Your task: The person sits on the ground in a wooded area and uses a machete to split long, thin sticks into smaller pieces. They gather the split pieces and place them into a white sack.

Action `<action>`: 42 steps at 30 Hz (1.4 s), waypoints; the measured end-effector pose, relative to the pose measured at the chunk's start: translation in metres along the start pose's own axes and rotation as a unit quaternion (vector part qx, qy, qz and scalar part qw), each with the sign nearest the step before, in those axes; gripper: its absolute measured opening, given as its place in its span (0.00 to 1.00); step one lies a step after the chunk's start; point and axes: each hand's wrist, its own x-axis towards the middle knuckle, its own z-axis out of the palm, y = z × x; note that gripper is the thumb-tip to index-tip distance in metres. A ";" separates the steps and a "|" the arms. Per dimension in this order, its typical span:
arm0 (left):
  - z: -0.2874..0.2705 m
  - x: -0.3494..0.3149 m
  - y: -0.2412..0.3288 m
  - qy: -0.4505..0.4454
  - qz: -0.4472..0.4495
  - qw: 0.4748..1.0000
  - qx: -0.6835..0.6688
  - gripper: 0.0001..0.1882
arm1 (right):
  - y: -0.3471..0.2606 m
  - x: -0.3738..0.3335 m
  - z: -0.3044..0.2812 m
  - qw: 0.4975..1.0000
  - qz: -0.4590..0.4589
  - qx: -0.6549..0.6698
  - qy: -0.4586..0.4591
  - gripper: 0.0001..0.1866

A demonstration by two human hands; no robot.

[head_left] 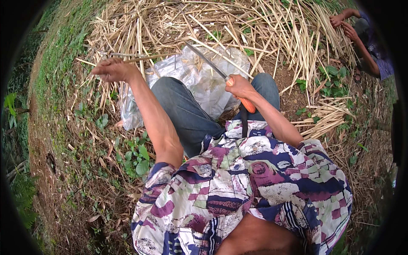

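My right hand (pixel 240 88) is wrapped round the orange handle (pixel 247 105) of a knife, above my right knee. The knife's long narrow blade (pixel 208 61) slants up and to the left, its tip over the pile of strips. Off to the left, my left hand (pixel 111 70) is closed round a thin stick (pixel 155 56), whose free end reaches right toward the blade. Stick and blade look apart. Under both, a crumpled clear plastic sheet (pixel 212 94) lies in front of and between my bent knees, with some small shavings on it.
Many pale split strips (pixel 293 38) lie scattered across the ground ahead, with a smaller bundle (pixel 329 114) at the right. Another person's hands (pixel 343 26) are at the far right, by the strips. Green leafy plants (pixel 138 157) grow at the left beside me.
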 end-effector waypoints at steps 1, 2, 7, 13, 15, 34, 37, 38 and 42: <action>0.002 0.002 0.000 0.008 -0.003 1.000 0.015 0.30 | -0.001 -0.001 0.001 1.000 -0.005 -0.014 -0.005 0.13; 0.010 0.004 0.004 0.016 -0.005 1.000 0.025 0.30 | 0.000 0.001 0.003 0.998 -0.021 -0.049 0.031 0.17; -0.002 0.001 0.004 0.015 0.006 1.000 0.008 0.31 | -0.005 0.001 0.009 0.992 -0.052 -0.090 0.066 0.21; 0.003 -0.008 0.000 -0.009 -0.018 0.999 -0.026 0.30 | -0.026 0.008 0.014 0.983 -0.113 -0.126 0.076 0.21; 0.005 -0.008 0.001 -0.021 -0.034 0.999 -0.031 0.29 | -0.037 0.003 0.020 0.969 -0.188 -0.113 0.115 0.19; -0.020 -0.020 0.001 0.057 -0.016 0.998 0.034 0.29 | -0.008 0.067 0.052 0.987 -0.047 -0.151 -0.004 0.15; -0.019 -0.015 0.003 0.058 -0.014 0.998 0.012 0.29 | -0.002 0.054 0.040 0.974 -0.122 -0.164 0.100 0.16; -0.020 -0.017 0.003 0.047 -0.025 0.999 0.004 0.29 | -0.006 0.043 0.047 0.975 -0.126 -0.158 0.089 0.16; -0.003 -0.025 0.001 0.040 -0.010 0.999 0.028 0.28 | -0.018 0.061 0.056 0.978 -0.096 -0.183 0.043 0.16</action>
